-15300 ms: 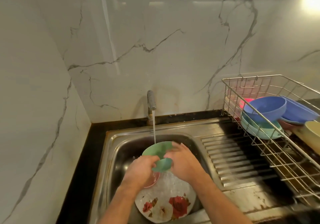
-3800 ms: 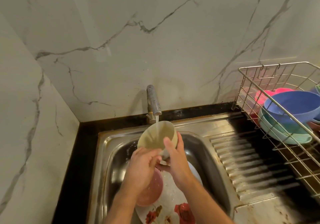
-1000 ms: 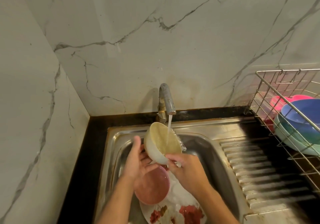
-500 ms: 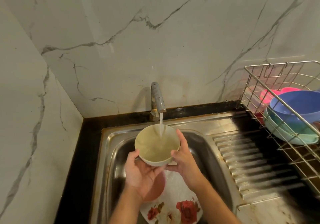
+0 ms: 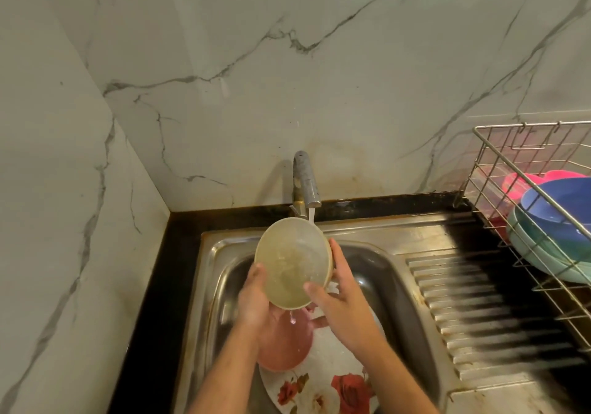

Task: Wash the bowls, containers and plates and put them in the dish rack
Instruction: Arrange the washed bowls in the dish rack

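A cream bowl [image 5: 292, 262] is tipped toward me over the sink [image 5: 380, 273], and water drips from its lower rim. My left hand [image 5: 256, 298] grips its left side with the thumb on the rim. On the right side, my right hand [image 5: 339, 298] holds it with the thumb inside the rim. Below them a pink bowl [image 5: 287, 343] lies on a white plate with red flowers [image 5: 326, 388]. The wire dish rack [image 5: 499, 170] at the right holds a blue bowl [image 5: 563, 206], teal bowls [image 5: 540, 254] and a pink dish [image 5: 524, 178].
The tap [image 5: 305, 180] runs a thin stream just behind the cream bowl. A ribbed steel drainboard [image 5: 473, 311] lies between sink and rack. Marble walls close off the back and left; a black counter strip [image 5: 153, 285] borders the sink.
The cream bowl has tilted from level under the stream toward me, pouring its water out. Both hands shifted round its rim.
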